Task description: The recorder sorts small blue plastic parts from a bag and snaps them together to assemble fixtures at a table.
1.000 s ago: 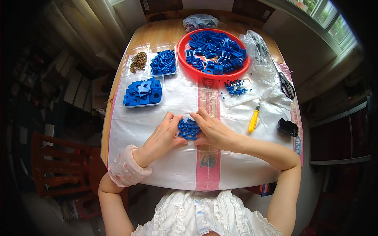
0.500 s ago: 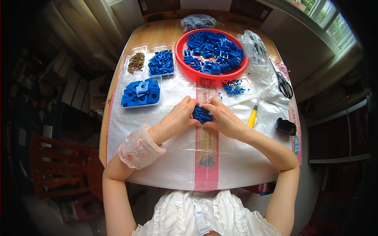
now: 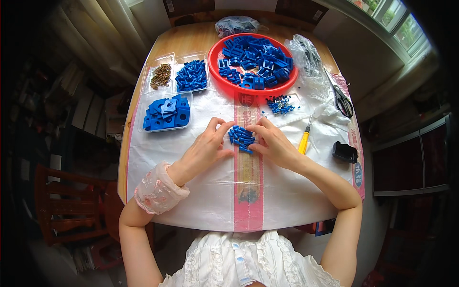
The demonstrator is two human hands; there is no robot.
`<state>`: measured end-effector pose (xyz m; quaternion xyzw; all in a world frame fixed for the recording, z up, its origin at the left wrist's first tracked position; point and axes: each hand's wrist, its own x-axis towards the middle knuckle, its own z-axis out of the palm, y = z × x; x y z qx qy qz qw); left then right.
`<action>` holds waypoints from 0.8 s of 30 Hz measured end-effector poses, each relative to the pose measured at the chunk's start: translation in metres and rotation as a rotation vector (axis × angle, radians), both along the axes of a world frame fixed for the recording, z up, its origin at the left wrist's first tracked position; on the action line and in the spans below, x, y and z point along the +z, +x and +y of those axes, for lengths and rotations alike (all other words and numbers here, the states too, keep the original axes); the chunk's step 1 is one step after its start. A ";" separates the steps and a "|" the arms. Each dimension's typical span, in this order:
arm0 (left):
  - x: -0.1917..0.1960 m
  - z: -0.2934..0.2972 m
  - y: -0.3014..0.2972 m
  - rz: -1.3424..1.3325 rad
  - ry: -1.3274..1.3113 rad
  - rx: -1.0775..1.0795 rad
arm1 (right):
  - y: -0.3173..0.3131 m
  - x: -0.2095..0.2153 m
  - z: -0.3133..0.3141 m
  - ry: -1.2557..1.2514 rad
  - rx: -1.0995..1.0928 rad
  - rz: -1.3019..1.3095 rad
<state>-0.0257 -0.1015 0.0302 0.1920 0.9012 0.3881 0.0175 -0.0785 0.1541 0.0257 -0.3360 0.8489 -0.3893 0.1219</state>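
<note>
A small heap of narrow blue plastic pieces lies on the white sheet in front of me, on its pink printed stripe. My left hand curves beside the heap's left edge, open, with thumb and fingers apart and nothing held. At the heap's right edge is my right hand, also open. Its thumb and forefinger are apart and appear to touch the outermost pieces; its other fingers are partly hidden.
Beyond my hands stand a red basin of blue parts and clear boxes holding brown screws, blue pieces and blue square plates. At right are tiny beads, a yellow screwdriver, scissors and a black object.
My hands have drawn apart from around the blue pieces, the left one further. The heap looks looser and more of it shows. The whole view has shifted slightly.
</note>
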 end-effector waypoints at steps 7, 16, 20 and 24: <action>0.004 0.017 0.028 0.275 -0.189 -0.111 | -0.005 -0.005 -0.002 -0.064 -0.023 0.105; -0.013 0.027 0.029 0.405 -0.295 -0.147 | -0.009 -0.002 -0.001 -0.125 -0.020 0.200; 0.021 0.008 0.028 0.490 -0.219 0.009 | 0.024 0.017 0.026 -0.082 -0.018 0.206; 0.065 -0.070 0.018 0.357 -0.182 0.568 | 0.054 0.035 0.058 -0.031 -0.051 0.146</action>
